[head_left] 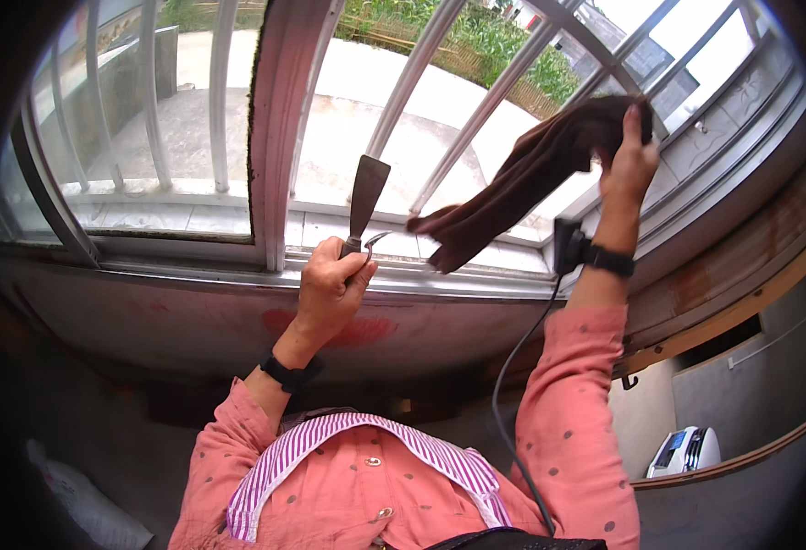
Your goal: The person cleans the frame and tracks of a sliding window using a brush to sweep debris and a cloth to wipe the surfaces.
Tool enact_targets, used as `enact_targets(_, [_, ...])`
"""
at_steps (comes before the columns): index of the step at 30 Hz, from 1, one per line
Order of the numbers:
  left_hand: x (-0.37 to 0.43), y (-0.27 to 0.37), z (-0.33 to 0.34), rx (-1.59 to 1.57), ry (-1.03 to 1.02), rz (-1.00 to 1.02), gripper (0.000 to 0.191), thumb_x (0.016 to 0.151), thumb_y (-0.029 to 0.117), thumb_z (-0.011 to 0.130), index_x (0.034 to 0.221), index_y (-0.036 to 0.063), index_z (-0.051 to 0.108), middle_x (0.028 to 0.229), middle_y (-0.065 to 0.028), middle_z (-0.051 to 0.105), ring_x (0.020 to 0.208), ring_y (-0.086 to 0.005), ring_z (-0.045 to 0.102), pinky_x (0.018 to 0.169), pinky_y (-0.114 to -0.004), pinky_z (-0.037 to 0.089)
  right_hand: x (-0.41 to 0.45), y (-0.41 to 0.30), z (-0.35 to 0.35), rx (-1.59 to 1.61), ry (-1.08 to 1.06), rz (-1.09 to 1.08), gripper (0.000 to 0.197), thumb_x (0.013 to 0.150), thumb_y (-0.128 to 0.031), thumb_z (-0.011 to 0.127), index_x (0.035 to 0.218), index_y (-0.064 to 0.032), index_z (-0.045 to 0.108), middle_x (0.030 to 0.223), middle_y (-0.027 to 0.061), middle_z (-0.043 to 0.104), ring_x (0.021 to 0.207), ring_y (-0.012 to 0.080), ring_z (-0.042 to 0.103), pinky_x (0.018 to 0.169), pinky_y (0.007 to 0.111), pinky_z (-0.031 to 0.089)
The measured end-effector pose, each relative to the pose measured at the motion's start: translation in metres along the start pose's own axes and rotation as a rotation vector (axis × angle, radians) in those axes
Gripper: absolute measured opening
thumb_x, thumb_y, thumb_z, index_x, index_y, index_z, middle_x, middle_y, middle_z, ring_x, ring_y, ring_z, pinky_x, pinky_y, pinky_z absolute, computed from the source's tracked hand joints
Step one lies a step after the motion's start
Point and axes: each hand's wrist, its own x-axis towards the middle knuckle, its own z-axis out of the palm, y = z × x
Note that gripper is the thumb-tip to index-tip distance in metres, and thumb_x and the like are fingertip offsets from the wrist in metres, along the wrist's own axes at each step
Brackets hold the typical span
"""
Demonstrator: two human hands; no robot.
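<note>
My left hand (334,289) is closed around the handle of a putty knife (368,189), its flat metal blade pointing up. A small curved metal hook (375,240) sticks out of the same fist. Raised at the right, my right hand (630,161) grips a dark brown cloth (534,182), which hangs down to the left in front of the window bars. Behind both hands is a sliding window with a metal frame (276,124) and a tiled outer sill (403,240). A black device with a cable is strapped at my right wrist.
Metal bars (410,82) cross the window opening. A glass pane (148,206) stands at the left. To the lower right, a white appliance (688,450) rests on a wood-edged shelf. A white sack (86,502) lies at the lower left. The cable (499,385) hangs beside my right arm.
</note>
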Motion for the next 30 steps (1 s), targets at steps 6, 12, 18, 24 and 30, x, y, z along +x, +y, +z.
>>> enact_targets(6, [0.007,0.004,0.005,0.035,-0.009,0.019,0.021,0.085,0.009,0.069,0.072,0.0003,0.055,0.067,-0.0086,0.041,0.065,-0.0245,0.042,0.057,-0.037,0.034,-0.002,0.091,0.000,-1.007,-0.226,0.141,0.053,0.079,-0.035,0.077,0.092,0.0140,0.063,0.089,0.0306,0.066,0.085,0.0391,0.068,0.077,0.042,0.053])
enact_targets(12, [0.012,-0.001,0.014,0.001,0.013,0.074,0.016,0.083,0.008,0.071,0.075,0.0004,0.059,0.067,-0.0086,0.042,0.063,-0.0244,0.044,0.057,-0.035,0.037,-0.090,0.160,-0.044,-1.325,-1.068,0.281,0.046,0.081,-0.028,0.072,0.112,0.0054,0.063,0.102,0.0256,0.067,0.097,0.0373,0.066,0.069,0.044,0.057])
enact_targets(18, [-0.015,-0.001,-0.017,-0.128,0.009,0.052,0.009,0.084,0.006,0.069,0.078,0.0019,0.065,0.079,-0.0088,0.062,0.080,-0.0224,0.059,0.068,-0.032,0.047,-0.101,0.060,0.056,-0.817,-0.845,0.043,0.039,0.086,-0.027,0.067,0.105,0.0052,0.058,0.085,0.0263,0.067,0.084,0.0410,0.066,0.075,0.044,0.052])
enact_targets(24, [-0.063,0.026,-0.041,-0.134,-0.026,0.061,0.006,0.083,0.008,0.069,0.079,0.0035,0.068,0.081,-0.0110,0.062,0.080,-0.0243,0.060,0.068,-0.033,0.048,-0.138,0.139,0.109,-1.245,-1.064,-0.147,0.027,0.089,-0.016,0.055,0.104,0.0059,0.056,0.100,0.0269,0.066,0.094,0.0421,0.064,0.083,0.047,0.050])
enact_targets(30, [-0.085,0.041,-0.073,-0.008,-0.085,0.021,0.010,0.079,0.012,0.073,0.083,0.0041,0.069,0.087,-0.0138,0.059,0.076,-0.0271,0.058,0.065,-0.033,0.047,-0.112,0.163,0.145,-1.276,-1.410,-0.043,0.027,0.079,-0.012,0.052,0.094,0.0014,0.069,0.092,0.0242,0.068,0.088,0.0398,0.066,0.079,0.045,0.053])
